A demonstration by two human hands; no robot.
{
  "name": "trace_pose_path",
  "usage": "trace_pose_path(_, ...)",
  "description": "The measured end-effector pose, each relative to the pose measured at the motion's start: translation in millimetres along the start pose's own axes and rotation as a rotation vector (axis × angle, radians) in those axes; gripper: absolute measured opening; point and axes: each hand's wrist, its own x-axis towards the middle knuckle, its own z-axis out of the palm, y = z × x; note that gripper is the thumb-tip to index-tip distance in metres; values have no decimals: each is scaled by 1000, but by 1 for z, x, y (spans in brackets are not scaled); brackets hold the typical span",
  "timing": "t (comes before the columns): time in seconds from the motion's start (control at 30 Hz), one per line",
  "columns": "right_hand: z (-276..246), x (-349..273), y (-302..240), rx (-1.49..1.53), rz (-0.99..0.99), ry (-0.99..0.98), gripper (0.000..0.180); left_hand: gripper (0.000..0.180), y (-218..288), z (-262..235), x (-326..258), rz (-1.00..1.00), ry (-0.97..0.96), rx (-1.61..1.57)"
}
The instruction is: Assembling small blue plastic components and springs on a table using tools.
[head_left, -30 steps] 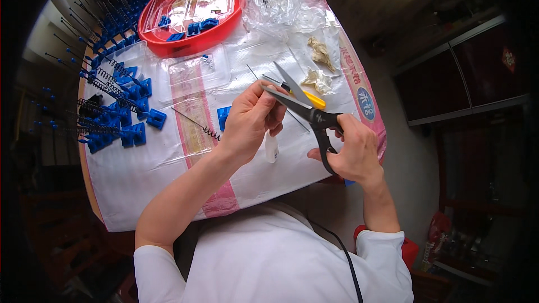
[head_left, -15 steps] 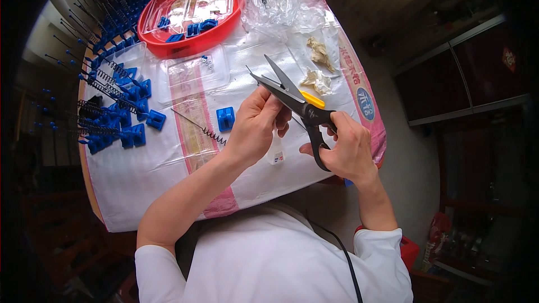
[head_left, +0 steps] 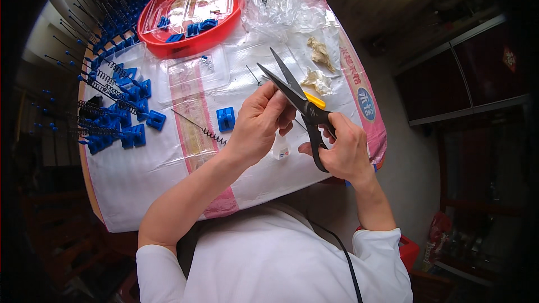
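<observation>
In the head view, I observe the black scissors (head_left: 308, 110) above the table covering (head_left: 151, 174), blades spread apart and directed away from the body. The right hand (head_left: 349, 148) grips the scissor handles. The left hand (head_left: 261, 126) has thumb and fingers pressed together at the lower blade; I cannot tell whether a thin part lies between them. A yellow object (head_left: 314, 100) shows partly behind the scissors. The blue block (head_left: 225, 119) and coiled wire (head_left: 212, 134) lie left of the left hand.
</observation>
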Motion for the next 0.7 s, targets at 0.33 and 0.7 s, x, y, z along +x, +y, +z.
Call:
trace_pose_path(0.33, -3, -1, -4, 71, 63, -44, 54, 21, 3, 2, 3, -13, 1, 8)
trace_pose_path(0.7, -29, 8, 18, 137, 315, 65, 52, 21, 3, -6, 1, -64, 9, 3)
